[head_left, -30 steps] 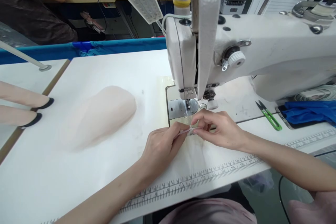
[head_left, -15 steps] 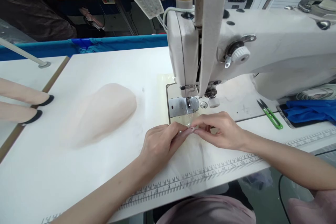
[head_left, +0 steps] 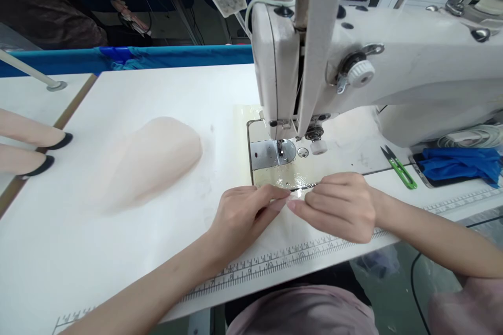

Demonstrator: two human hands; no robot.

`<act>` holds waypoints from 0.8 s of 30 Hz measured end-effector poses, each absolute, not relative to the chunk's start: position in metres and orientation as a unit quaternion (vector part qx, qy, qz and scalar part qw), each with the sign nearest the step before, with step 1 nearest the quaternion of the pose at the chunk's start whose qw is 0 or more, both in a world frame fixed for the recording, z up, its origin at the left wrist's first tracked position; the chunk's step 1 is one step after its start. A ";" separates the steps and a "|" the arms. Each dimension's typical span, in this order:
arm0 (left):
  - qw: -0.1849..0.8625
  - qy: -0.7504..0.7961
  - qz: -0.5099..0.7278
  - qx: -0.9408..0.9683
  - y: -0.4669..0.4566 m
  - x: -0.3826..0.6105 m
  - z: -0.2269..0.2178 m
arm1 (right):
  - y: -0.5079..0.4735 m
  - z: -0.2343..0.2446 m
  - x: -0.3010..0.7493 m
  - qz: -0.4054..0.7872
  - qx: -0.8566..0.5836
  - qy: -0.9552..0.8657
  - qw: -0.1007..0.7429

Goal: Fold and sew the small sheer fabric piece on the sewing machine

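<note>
My left hand (head_left: 245, 214) pinches with thumb and forefinger just in front of the machine's metal needle plate (head_left: 264, 155). Close by on its right, my right hand (head_left: 341, 207) has its fingers curled in, thumb and forefinger pressed together. Between the fingertips is a tiny, pale, shiny bit, too small to name. Above both hands stands the white sewing machine (head_left: 365, 57), its presser foot (head_left: 280, 147) over the plate. A pale beige, rounded shape (head_left: 165, 152) lies on the white table (head_left: 157, 251) to the left.
Green thread snips (head_left: 401, 169) lie at the right, beside a blue cloth (head_left: 459, 165) on a dark tray. A printed ruler (head_left: 271, 264) runs along the front edge. Two long beige pieces with black ends (head_left: 33, 136) reach in from the left. Another person (head_left: 43, 10) sits beyond.
My right hand has turned and curled its fingers more, drawing slightly right, away from my left fingertips. My left hand keeps its pinch. The whole view has shifted slightly.
</note>
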State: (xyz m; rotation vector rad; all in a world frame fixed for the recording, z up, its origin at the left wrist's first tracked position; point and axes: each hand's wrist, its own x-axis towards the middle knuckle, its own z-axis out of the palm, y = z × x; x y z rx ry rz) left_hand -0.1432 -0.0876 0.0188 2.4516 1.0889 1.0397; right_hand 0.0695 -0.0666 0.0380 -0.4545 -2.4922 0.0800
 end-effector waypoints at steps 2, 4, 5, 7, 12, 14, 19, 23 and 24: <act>0.164 0.419 0.324 0.832 -0.086 -0.143 0.017 | -0.064 0.036 0.068 0.058 -0.221 -0.930 0.288; 0.146 0.455 0.286 0.830 -0.085 -0.143 0.013 | -0.058 0.031 0.065 0.133 -0.270 -0.912 0.279; 0.121 0.462 0.272 0.836 -0.084 -0.142 0.011 | -0.055 0.027 0.064 0.180 -0.293 -0.899 0.271; 0.068 0.471 0.249 0.843 -0.081 -0.142 0.006 | -0.048 0.019 0.060 0.252 -0.342 -0.867 0.259; -0.020 0.482 0.238 0.843 -0.076 -0.141 0.005 | -0.038 0.010 0.055 0.271 -0.431 -0.827 0.240; -0.088 0.448 0.247 0.855 -0.075 -0.141 0.008 | -0.036 0.010 0.055 0.260 -0.443 -0.826 0.231; -0.195 0.335 0.243 0.889 -0.082 -0.140 0.013 | -0.036 0.006 0.054 0.218 -0.445 -0.837 0.230; -0.202 0.334 0.204 0.898 -0.089 -0.141 0.013 | -0.038 0.005 0.059 0.095 -0.382 -0.892 0.224; -0.193 0.341 0.196 0.899 -0.089 -0.141 0.012 | -0.038 0.006 0.063 0.053 -0.366 -0.905 0.209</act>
